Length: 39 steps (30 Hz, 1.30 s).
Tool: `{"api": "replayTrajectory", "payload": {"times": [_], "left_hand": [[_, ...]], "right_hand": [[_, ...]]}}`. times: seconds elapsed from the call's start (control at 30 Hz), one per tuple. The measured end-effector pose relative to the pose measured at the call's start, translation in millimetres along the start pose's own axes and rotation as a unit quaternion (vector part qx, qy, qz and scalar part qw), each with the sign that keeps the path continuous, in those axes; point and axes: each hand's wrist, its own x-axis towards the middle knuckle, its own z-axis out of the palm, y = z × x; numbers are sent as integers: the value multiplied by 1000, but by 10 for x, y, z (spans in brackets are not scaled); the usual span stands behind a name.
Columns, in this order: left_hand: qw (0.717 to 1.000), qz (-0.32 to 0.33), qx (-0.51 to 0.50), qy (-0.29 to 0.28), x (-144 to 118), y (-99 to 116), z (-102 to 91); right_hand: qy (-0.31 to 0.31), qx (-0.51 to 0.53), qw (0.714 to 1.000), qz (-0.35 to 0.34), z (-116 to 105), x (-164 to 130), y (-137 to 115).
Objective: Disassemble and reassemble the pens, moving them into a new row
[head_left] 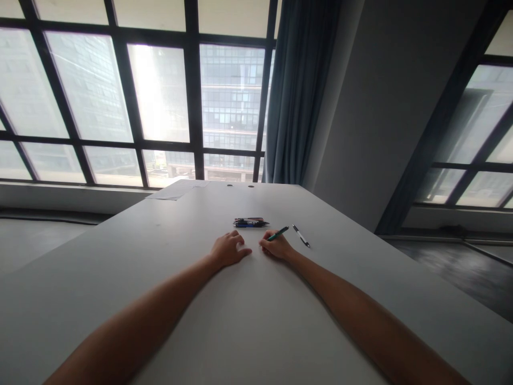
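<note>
Gripped in my right hand (276, 246) is a green pen (278, 233), held in a writing grasp with its upper end slanting up to the right. Its tip is hidden by the fingers, close to the tabletop. My left hand (228, 249) rests on the table with its fingers loosely curved and the thumb apart, holding nothing. Just beyond both hands lies a small pile of several pens (251, 222), side by side. A single white and black pen (301, 236) lies apart, to the right of my right hand.
The white table (192, 331) stretches away toward the windows. Sheets of paper (170, 191) lie at its far left corner. Two dark round spots (230, 185) show near the far edge. A blue-grey curtain (296, 107) hangs behind the table, beside a grey pillar (372, 107).
</note>
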Motion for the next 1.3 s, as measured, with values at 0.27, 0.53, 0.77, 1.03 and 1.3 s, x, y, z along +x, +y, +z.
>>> {"api": "replayTrajectory", "payload": {"times": [0.27,0.53,0.77,1.03,1.3], "left_hand": [[1000,-4,4,-1,-2,18,-9],[1000,0,-1,3,-2,14,-3],[1000,8,5,11,12,-14,21],[977,202,-20,60,-3,18,-17],[944,320,53,58,0,66,-46]], "right_hand": [[26,-76,997,-16,9,3,-4],[40,-98,994,-28,25,18,17],[75,-39,994,-68,55,-29,34],[188,-231,940,-170,76,-61,19],[162,-253,939,-169,107,-64,33]]}}
